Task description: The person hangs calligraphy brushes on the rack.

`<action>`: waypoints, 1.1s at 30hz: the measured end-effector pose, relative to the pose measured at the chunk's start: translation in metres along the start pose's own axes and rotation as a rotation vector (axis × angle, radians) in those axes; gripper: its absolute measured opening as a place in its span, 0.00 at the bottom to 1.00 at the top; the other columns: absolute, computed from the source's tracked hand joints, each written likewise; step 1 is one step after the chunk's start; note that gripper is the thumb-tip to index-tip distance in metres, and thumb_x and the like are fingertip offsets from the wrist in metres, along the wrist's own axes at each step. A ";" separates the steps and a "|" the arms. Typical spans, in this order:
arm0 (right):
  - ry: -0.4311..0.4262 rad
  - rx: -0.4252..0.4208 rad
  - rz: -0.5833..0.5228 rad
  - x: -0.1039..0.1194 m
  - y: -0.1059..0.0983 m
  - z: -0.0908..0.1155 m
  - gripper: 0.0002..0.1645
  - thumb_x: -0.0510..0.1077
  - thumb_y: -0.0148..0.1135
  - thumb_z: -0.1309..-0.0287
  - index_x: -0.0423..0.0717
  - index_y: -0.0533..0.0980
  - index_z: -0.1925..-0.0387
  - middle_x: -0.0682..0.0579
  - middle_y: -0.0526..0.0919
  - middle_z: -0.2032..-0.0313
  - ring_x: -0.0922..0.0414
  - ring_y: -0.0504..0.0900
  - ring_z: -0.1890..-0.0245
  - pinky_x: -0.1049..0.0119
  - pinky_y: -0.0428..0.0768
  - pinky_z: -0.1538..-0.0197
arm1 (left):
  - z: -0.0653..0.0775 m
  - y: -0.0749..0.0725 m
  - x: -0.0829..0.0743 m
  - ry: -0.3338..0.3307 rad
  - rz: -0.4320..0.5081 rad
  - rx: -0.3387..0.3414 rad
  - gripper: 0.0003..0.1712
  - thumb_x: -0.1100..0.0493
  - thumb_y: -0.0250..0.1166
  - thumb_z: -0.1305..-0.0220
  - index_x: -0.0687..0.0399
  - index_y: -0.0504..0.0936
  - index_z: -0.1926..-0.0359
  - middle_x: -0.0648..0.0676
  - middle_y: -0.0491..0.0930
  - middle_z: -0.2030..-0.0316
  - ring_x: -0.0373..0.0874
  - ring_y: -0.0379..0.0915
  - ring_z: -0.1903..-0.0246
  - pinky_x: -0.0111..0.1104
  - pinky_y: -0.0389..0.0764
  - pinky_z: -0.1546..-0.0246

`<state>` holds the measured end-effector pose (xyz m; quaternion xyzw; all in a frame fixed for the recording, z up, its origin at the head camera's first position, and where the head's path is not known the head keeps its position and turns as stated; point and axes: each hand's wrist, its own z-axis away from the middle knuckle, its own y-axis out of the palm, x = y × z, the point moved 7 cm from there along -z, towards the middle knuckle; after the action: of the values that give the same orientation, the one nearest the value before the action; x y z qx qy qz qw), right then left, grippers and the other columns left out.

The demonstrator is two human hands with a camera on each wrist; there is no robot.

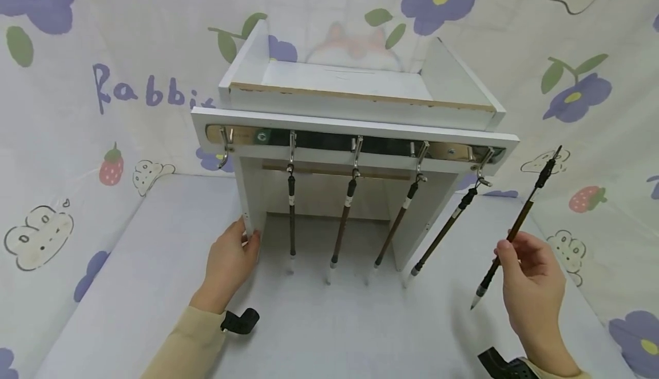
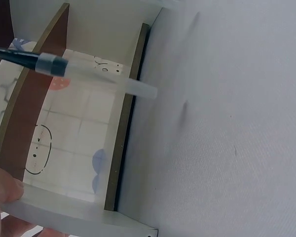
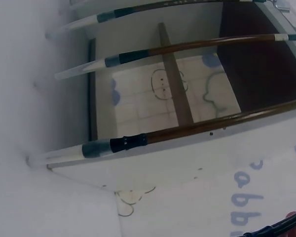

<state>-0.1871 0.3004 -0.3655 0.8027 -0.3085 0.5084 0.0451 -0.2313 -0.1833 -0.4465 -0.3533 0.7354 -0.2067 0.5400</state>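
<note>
A white wooden rack [image 1: 355, 120] stands on the white table, with a row of metal hooks along its front bar. Several calligraphy brushes hang from the hooks, tips down, among them one brush [image 1: 344, 219] near the middle and another [image 1: 445, 233] at the right end. Clear caps cover their tips. My left hand [image 1: 230, 264] grips the lower left side panel [image 1: 250, 196], thumb [image 2: 7, 186] on its inner side. Off the rack's right side, my right hand [image 1: 535, 279] pinches another calligraphy brush [image 1: 521, 219] by its handle, its pale, dark-pointed tip slanting down left.
The leftmost hook [image 1: 224, 147] is bare. On top of the rack is an open tray section [image 1: 350, 79] with side walls. A patterned cloth [image 1: 154, 42] with flowers and rabbits hangs behind. The white table surface [image 1: 350, 333] extends in front.
</note>
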 end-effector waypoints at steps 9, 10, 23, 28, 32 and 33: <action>-0.137 -0.021 -0.014 0.021 0.000 0.002 0.16 0.29 0.60 0.39 0.28 0.74 0.50 0.51 0.79 0.64 0.60 0.80 0.66 0.79 0.78 0.63 | -0.001 0.000 -0.002 0.009 0.002 0.000 0.23 0.59 0.58 0.30 0.63 0.71 0.37 0.67 0.76 0.46 0.61 0.80 0.56 0.50 0.83 0.61; -0.145 -0.022 -0.015 0.023 0.000 0.002 0.16 0.29 0.60 0.39 0.28 0.74 0.50 0.51 0.79 0.64 0.61 0.80 0.66 0.79 0.78 0.64 | 0.000 0.000 -0.002 0.008 0.002 0.001 0.23 0.59 0.58 0.31 0.62 0.70 0.37 0.67 0.76 0.46 0.61 0.80 0.56 0.50 0.83 0.61; -0.301 0.039 -0.388 0.064 0.012 0.016 0.17 0.19 0.57 0.46 0.18 0.70 0.53 0.43 0.78 0.64 0.56 0.79 0.65 0.76 0.78 0.60 | 0.000 0.000 0.000 -0.012 -0.007 0.013 0.23 0.57 0.56 0.30 0.61 0.71 0.38 0.66 0.77 0.46 0.61 0.80 0.56 0.50 0.83 0.61; -0.358 0.076 -0.410 0.078 0.019 0.022 0.17 0.17 0.56 0.49 0.16 0.70 0.54 0.43 0.79 0.64 0.57 0.80 0.65 0.75 0.78 0.58 | 0.000 0.000 0.000 -0.011 -0.008 0.008 0.22 0.57 0.57 0.30 0.61 0.71 0.39 0.65 0.77 0.47 0.60 0.80 0.56 0.50 0.83 0.62; -0.406 0.087 -0.348 0.087 0.025 0.027 0.15 0.17 0.56 0.49 0.17 0.71 0.56 0.43 0.79 0.64 0.58 0.80 0.65 0.75 0.78 0.58 | 0.000 -0.001 0.000 -0.008 -0.007 0.005 0.22 0.57 0.57 0.30 0.61 0.71 0.39 0.66 0.77 0.47 0.61 0.80 0.56 0.50 0.83 0.62; -0.420 0.091 -0.316 0.090 0.027 0.029 0.15 0.18 0.57 0.49 0.17 0.71 0.57 0.43 0.79 0.64 0.58 0.79 0.65 0.76 0.78 0.58 | 0.000 -0.001 0.000 -0.008 -0.007 0.005 0.22 0.57 0.57 0.30 0.61 0.71 0.39 0.66 0.77 0.47 0.61 0.80 0.56 0.49 0.83 0.62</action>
<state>-0.1526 0.2276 -0.3101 0.9299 -0.1588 0.3308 0.0230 -0.2314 -0.1842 -0.4459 -0.3554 0.7315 -0.2087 0.5431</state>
